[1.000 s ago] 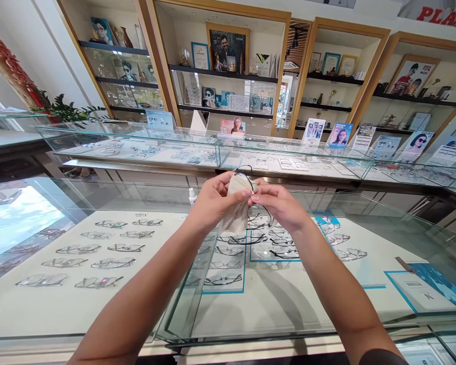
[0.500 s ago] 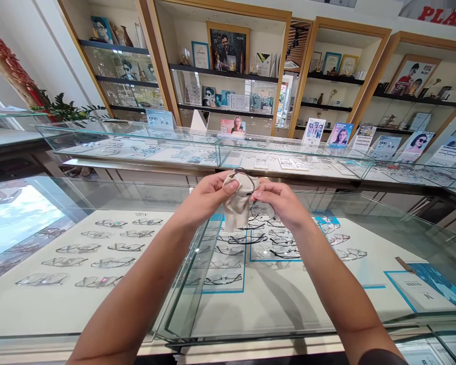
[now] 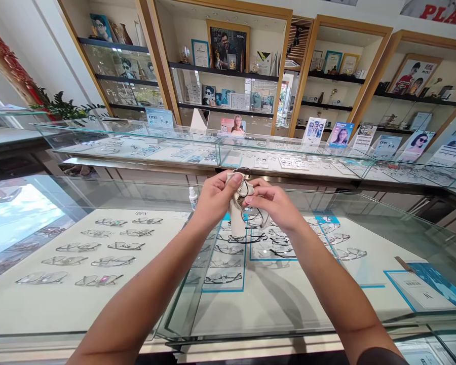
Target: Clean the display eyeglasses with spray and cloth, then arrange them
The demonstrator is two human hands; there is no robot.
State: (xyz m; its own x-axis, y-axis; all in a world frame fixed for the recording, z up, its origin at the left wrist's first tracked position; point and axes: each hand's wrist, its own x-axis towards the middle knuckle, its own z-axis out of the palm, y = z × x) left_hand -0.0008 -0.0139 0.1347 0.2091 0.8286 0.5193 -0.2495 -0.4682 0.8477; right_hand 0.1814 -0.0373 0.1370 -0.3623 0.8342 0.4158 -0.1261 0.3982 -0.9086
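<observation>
Both my hands are raised in front of me over a glass display case. My left hand [image 3: 216, 197] is closed, its thumb pressing a beige cleaning cloth [image 3: 237, 220] that hangs down in folds. Part of a dark-rimmed pair of glasses [image 3: 266, 219] shows beside the cloth, by my right hand; the rest is hidden by cloth and fingers. With thumb and fingers pinched, my right hand [image 3: 271, 204] grips the glasses close to the cloth.
Below my hands stands the glass display case [image 3: 251, 332] with rows of glasses [image 3: 223, 279] inside. A small white bottle [image 3: 192, 197] stands beyond my left forearm. Another glass counter [image 3: 167, 162] crosses behind, with upright cards [image 3: 314, 131] on it.
My left hand has moved slightly right with the cloth, and its thumb now lies higher on it. My right fingers have shifted a little left and down. The white bottle has come into fuller view.
</observation>
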